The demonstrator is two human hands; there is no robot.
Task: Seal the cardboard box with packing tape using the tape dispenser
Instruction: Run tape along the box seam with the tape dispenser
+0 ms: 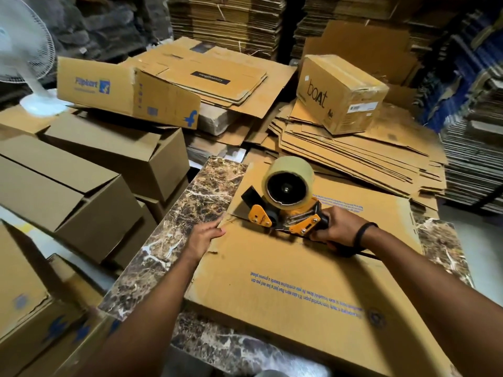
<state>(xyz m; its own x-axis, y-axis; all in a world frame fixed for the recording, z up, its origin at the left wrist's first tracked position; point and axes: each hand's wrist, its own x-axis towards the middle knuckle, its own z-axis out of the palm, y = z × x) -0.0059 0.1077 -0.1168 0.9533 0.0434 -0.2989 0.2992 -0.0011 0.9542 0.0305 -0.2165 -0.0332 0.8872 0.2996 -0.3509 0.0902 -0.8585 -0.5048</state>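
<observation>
A large cardboard box [285,276] with blue print lies on the marble table [190,213], its top flaps closed along a seam. An orange and black tape dispenser [285,205] with a roll of clear tape [288,180] stands on the seam near the box's left end. My right hand [340,227] grips the dispenser's handle. My left hand [204,235] rests flat against the box's left edge, fingers on the flap corner.
Folded brown boxes [81,180] are stacked at the left. Flattened cardboard sheets [353,151] pile up behind the table, with a "boat" box [340,91] on them. An open Flipkart box [122,91] and a white fan [24,50] stand far left.
</observation>
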